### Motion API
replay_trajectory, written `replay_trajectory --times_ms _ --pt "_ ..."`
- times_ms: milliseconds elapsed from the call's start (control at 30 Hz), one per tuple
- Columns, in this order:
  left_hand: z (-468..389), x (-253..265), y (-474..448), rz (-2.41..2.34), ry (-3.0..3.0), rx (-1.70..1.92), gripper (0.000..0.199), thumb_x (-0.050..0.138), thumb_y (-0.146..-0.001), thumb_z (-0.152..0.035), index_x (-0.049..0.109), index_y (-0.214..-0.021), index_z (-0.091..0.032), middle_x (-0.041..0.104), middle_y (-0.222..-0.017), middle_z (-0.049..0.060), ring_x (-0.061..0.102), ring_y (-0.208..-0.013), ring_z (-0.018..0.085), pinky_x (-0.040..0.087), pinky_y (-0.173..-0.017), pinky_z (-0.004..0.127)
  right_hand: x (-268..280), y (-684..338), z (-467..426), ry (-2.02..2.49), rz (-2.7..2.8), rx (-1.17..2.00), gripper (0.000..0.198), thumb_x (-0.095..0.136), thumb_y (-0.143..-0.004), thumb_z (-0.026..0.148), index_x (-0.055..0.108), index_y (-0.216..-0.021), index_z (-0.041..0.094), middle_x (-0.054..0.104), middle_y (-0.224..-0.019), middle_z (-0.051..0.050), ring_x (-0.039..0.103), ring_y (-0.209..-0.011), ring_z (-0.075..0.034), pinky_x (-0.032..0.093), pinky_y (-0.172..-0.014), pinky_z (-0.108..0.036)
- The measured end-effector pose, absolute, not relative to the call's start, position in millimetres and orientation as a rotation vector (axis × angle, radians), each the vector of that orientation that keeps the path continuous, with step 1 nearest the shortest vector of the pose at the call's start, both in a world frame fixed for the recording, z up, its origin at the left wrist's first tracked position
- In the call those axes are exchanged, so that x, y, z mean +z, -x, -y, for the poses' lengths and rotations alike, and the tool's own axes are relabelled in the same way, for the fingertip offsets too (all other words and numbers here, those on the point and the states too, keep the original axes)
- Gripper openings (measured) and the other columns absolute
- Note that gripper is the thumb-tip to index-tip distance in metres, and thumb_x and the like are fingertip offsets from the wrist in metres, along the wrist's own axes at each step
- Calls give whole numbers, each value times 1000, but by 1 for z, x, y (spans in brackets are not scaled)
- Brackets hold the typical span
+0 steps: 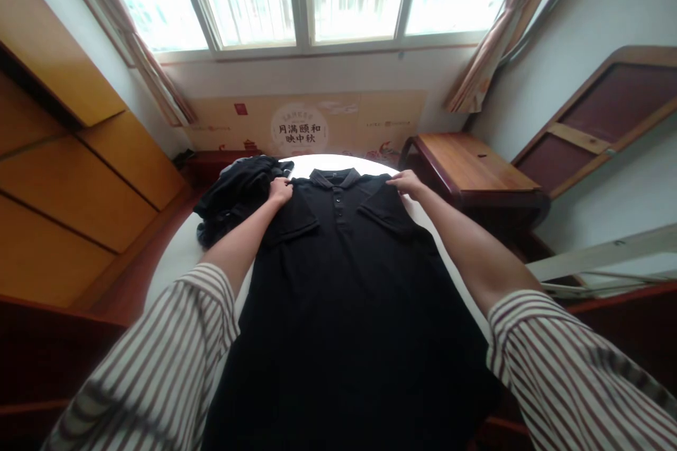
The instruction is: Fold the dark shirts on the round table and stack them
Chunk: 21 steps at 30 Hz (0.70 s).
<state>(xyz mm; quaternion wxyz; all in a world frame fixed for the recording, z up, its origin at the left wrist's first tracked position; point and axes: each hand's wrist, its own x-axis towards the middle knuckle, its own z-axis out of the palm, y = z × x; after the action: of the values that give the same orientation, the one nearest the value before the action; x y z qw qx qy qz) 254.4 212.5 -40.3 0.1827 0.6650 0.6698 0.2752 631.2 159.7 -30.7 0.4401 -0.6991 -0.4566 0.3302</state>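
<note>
A black polo shirt point(343, 296) lies spread front side up on a white table point(172, 271), its collar at the far end and its lower part coming toward me. Both short sleeves are folded inward over the chest. At the shirt's left shoulder edge, my left hand point(280, 190) is closed on the fabric. My right hand point(407, 184) pinches the right shoulder edge between thumb and fingers. Just beyond my left hand sits a heap of dark clothes point(235, 187).
A small wooden table point(470, 162) stands at the right beyond the white table. Wooden cabinets point(68, 183) line the left side. Under the window, a printed banner point(364, 120) runs along the wall. A wooden-framed panel point(608, 113) leans at the right wall.
</note>
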Motion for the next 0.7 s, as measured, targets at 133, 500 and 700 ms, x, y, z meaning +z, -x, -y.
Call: replay_trajectory --times_ms 133,500,700 --pt "-226 -30 -262 -1928 -1909 879 34 53 -92 -15 67 -123 -8 66 -124 18 60 -119 26 41 -103 30 -30 -640 -179 1800 1121 638 19 77 -72 16 66 -85 7 63 -71 -6 58 -68 -16 52 -69 -33" --pt "-242 -19 -293 -1895 -2139 815 40 51 -94 -23 57 -131 -8 51 -139 22 46 -131 33 38 -108 44 -6 -632 -194 2109 1553 125 52 67 -85 29 58 -131 6 57 -131 -22 58 -118 -31 44 -103 -40" --pt "-115 -38 -285 -1284 -2775 610 38 46 -98 -28 59 -129 -11 52 -142 17 46 -133 28 35 -114 45 -48 -581 -62 1892 2265 37 64 50 -95 48 44 -149 14 36 -155 -19 33 -143 -38 31 -115 -54"
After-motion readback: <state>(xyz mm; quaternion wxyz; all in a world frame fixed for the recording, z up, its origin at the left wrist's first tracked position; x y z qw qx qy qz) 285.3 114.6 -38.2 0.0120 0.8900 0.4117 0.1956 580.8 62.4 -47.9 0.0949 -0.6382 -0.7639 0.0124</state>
